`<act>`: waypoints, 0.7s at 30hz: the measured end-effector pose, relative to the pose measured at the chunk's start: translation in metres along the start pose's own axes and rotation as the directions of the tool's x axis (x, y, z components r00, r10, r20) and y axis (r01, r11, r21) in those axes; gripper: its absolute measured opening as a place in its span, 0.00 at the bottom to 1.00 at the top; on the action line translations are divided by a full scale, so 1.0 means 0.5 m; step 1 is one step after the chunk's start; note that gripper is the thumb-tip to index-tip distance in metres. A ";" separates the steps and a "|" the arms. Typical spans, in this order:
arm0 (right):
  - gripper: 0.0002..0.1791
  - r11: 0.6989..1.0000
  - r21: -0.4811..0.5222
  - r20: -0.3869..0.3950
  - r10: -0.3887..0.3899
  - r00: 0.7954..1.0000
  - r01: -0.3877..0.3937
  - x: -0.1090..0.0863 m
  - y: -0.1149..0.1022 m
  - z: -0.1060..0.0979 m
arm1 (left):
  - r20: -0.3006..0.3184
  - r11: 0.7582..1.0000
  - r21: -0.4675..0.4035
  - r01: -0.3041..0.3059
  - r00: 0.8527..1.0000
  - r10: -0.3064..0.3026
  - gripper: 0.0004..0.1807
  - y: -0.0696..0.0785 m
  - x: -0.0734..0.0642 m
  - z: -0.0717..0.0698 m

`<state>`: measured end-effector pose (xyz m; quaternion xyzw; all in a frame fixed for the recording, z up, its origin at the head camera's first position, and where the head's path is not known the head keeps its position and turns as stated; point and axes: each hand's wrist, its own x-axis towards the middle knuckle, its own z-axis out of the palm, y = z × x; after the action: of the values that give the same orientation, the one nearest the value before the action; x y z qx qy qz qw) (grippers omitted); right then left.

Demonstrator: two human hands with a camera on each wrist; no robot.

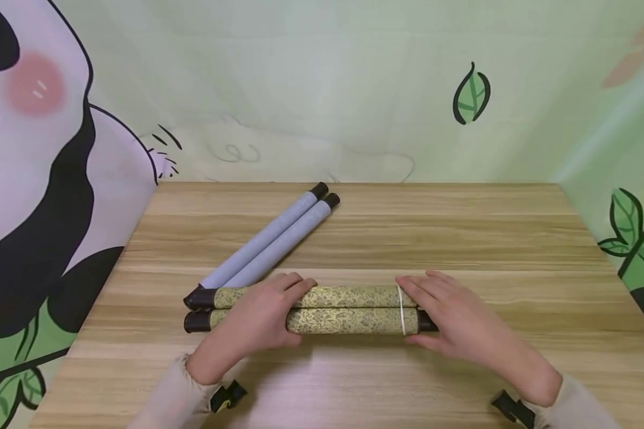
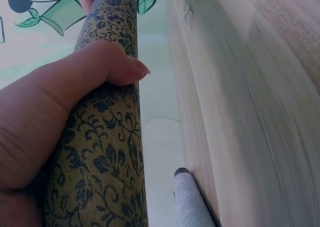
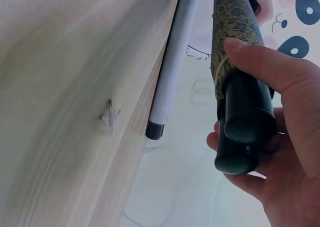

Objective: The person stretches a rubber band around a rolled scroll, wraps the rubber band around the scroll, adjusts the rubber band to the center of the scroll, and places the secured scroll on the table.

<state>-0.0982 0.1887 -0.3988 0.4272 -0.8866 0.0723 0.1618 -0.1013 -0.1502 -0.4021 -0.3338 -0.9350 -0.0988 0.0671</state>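
Observation:
A gold scroll [image 1: 349,297] with a dark floral pattern lies crosswise, wound on two rods side by side with black end caps [image 1: 198,322]. My left hand [image 1: 263,310] grips it left of its middle, with the thumb [image 2: 117,67] wrapped over the near rod in the left wrist view. Around the scroll's right end runs a thin white band [image 1: 401,311]. There my right hand [image 1: 458,313] holds both rods, thumb [image 3: 255,57] at the band and fingers on the far side. Two black caps [image 3: 250,109] stick out toward the right wrist camera.
A pale blue scroll [image 1: 268,241], also on two rods with black caps, lies slanted on the wooden table [image 1: 461,238] behind the gold one. Its lower left end meets the gold scroll's left caps. A cartoon-printed backdrop [image 1: 311,89] rises behind the table.

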 end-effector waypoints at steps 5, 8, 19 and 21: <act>0.51 0.999 0.021 -0.040 -0.049 0.998 0.050 0.011 -0.014 0.008 | -0.001 0.999 0.023 -0.043 0.999 0.043 0.51 0.004 0.003 0.005; 0.51 0.998 0.010 -0.004 -0.064 0.998 0.064 0.020 -0.033 0.016 | 0.009 0.998 0.016 -0.069 0.998 0.069 0.52 0.015 0.010 0.012; 0.63 0.998 0.050 0.047 0.033 0.998 -0.035 0.019 -0.036 0.016 | 0.036 1.000 -0.013 -0.028 0.999 0.028 0.51 0.023 0.016 0.019; 0.63 0.998 0.055 0.041 0.041 0.998 -0.043 0.014 -0.024 0.010 | 0.025 1.000 -0.011 -0.029 0.999 0.029 0.51 0.017 0.015 0.015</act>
<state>-0.0940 0.1749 -0.4013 0.4142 -0.8961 0.0920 0.1303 -0.1019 -0.1374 -0.4065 -0.3490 -0.9303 -0.0987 0.0550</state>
